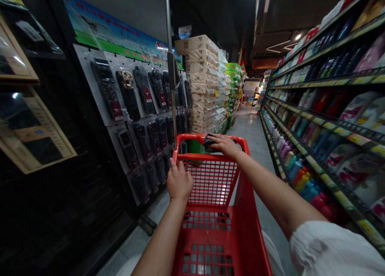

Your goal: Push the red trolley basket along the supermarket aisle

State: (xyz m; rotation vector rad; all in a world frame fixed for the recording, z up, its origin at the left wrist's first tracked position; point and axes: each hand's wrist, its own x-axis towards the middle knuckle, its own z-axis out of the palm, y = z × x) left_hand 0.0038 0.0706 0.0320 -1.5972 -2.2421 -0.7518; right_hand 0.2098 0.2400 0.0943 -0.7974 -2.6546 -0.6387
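Observation:
A red plastic shopping cart (251, 220) stands right in front of me, its grid basket bare inside. My left hand (179, 180) holds the cart's left rim, with the fingers over the edge and the thumb apart on the inner side. At the far end, my right hand (224, 145) presses a dark grey cloth (208, 141) onto the red handle bar (191, 136). The cloth is bunched under the fingers and wraps over the bar. Part of it is hidden by the hand.
Packaged dark goods hang on a display rack (141, 91) at left, behind a metal pole (170, 35). Stacked cartons (201, 79) stand beyond. Shelves of bottles (325, 111) line the right side. A grey tiled aisle (248, 123) runs ahead.

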